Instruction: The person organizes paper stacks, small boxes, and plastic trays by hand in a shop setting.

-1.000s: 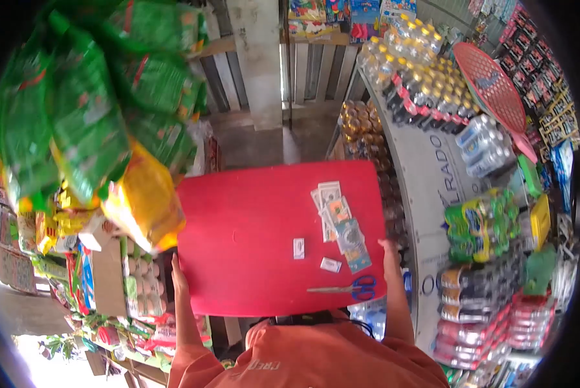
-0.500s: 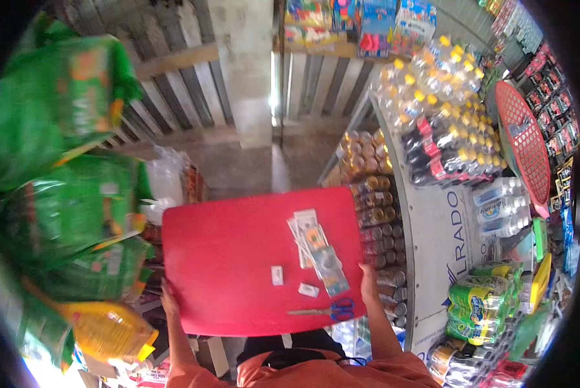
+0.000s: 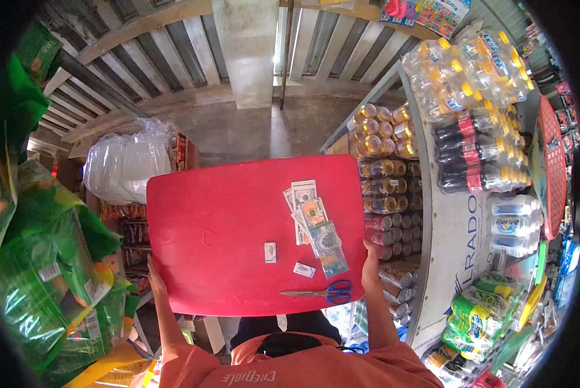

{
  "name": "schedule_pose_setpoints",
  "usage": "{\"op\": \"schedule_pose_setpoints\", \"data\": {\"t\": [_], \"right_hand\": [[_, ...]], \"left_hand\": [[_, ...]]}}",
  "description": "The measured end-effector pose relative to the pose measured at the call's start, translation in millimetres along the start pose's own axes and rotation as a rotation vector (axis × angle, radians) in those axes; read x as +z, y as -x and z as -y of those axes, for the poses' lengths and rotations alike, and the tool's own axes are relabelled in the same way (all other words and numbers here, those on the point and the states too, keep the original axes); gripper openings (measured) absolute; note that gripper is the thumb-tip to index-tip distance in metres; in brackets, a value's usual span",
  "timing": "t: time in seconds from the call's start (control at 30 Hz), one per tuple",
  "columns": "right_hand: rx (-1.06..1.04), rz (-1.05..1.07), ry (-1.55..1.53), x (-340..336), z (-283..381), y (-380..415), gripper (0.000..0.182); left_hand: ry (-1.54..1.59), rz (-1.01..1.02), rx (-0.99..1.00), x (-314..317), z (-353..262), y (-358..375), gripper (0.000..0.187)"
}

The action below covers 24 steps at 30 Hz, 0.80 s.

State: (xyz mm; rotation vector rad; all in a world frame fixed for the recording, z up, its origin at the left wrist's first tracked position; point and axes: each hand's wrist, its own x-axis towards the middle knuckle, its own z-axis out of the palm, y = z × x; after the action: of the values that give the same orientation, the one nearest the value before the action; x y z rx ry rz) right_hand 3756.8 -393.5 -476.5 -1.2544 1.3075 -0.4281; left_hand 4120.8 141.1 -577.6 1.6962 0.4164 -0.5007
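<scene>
A red plastic tabletop (image 3: 212, 271) is held level in front of my body, one hand at each short side. My left hand (image 3: 155, 279) grips its left edge, with the fingers mostly hidden beneath. Opposite it, my right hand (image 3: 370, 266) is closed on the right edge. On the red surface lie banknotes (image 3: 322, 236), overlapping in a slanted row toward the right. Near them are two small white boxes: one small box (image 3: 270, 252) upright in view, another box (image 3: 305, 269) tilted. Scissors with blue handles (image 3: 338, 292) lie along the near edge, blades pointing left.
Green packages (image 3: 50, 271) are stacked close on the left, beside clear plastic bags (image 3: 128, 165). To the right, stacked cans (image 3: 383, 187) stand under a counter (image 3: 448, 258) carrying dark bottles (image 3: 471, 152) and green bottle packs (image 3: 474, 317). A concrete post (image 3: 244, 52) and slatted wall are ahead.
My view has turned, so the shelves and packages shift across it. The tabletop sits slightly higher and further left in view, still between both hands, with the things on it in the same arrangement.
</scene>
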Motion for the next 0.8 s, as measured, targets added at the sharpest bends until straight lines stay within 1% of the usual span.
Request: {"op": "schedule_pose_setpoints", "data": {"t": [0.03, 0.07, 0.13, 0.17, 0.23, 0.33, 0.37, 0.43, 0.47, 0.5, 0.57, 0.6, 0.63, 0.67, 0.7, 0.73, 0.77, 0.8], "right_hand": [[0.227, 0.004, -0.294, -2.3, -2.4, -5.5, 0.049], [0.188, 0.005, -0.257, -4.3, -8.0, -13.4, 0.05], [0.115, 0.006, -0.18, -5.8, -21.4, -30.6, 0.053], [0.054, -0.056, -0.095, -3.4, -26.2, -33.3, 0.051], [-0.075, -0.174, 0.071, 7.2, -35.0, -45.0, 0.048], [-0.087, -0.016, -0.18, 18.9, -61.7, -83.9, 0.045], [-0.107, -0.035, -0.021, 19.7, -66.3, -89.3, 0.045], [-0.148, -0.057, 0.299, 26.7, -69.0, -98.2, 0.044], [-0.14, -0.075, 0.269, 33.1, -68.7, -101.2, 0.044], [-0.132, -0.092, 0.236, 40.2, -66.9, -102.7, 0.044], [-0.135, -0.138, 0.217, 44.7, -83.2, -112.9, 0.047], [-0.097, -0.145, 0.253, 42.6, -94.7, -117.9, 0.051], [-0.061, -0.151, 0.289, 39.3, -105.8, -123.7, 0.055], [-0.025, -0.159, 0.326, 36.2, -117.4, -128.9, 0.06], [-0.029, -0.161, 0.4, 33.7, -129.5, -134.9, 0.058], [-0.033, -0.161, 0.474, 32.0, -142.1, -140.5, 0.057], [-0.036, -0.16, 0.548, 34.5, -150.2, -144.1, 0.056], [-0.035, -0.167, 0.523, 36.7, -158.7, -148.3, 0.06]], "left_hand": [[-0.03, -0.017, 0.024, 0.7, 9.6, -11.7, 0.074], [-0.061, -0.034, 0.045, 1.7, 14.3, -17.5, 0.074], [0.02, -0.025, -0.064, 12.6, 1.7, -26.7, 0.076], [0.059, -0.024, -0.119, 18.6, -4.7, -32.6, 0.077], [0.118, 0.035, -0.091, 31.7, -8.5, -48.6, 0.074], [0.199, 0.126, -0.062, 51.7, 3.4, -71.9, 0.07], [0.222, 0.157, -0.061, 56.7, 12.9, -76.2, 0.069], [0.271, 0.156, -0.007, 51.6, 60.9, -108.1, 0.072], [0.295, 0.154, 0.026, 48.4, 76.9, -121.8, 0.073], [0.252, 0.144, -0.022, 64.8, 60.9, -104.6, 0.071], [0.108, 0.035, 0.066, 68.6, 87.1, -115.3, 0.075], [0.035, -0.015, 0.11, 68.7, 104.1, -124.7, 0.076], [0.18, 0.121, -0.018, 62.3, 114.3, -140.3, 0.078], [0.163, 0.144, -0.053, 65.7, 119.8, -142.4, 0.08], [0.148, 0.169, -0.089, 70.3, 127.2, -143.7, 0.082], [0.132, 0.192, -0.124, 74.0, 134.1, -144.7, 0.084], [0.103, 0.159, -0.129, 78.6, 139.5, -145.5, 0.083], [0.074, 0.126, -0.133, 83.2, 145.3, -147.2, 0.083]]}}
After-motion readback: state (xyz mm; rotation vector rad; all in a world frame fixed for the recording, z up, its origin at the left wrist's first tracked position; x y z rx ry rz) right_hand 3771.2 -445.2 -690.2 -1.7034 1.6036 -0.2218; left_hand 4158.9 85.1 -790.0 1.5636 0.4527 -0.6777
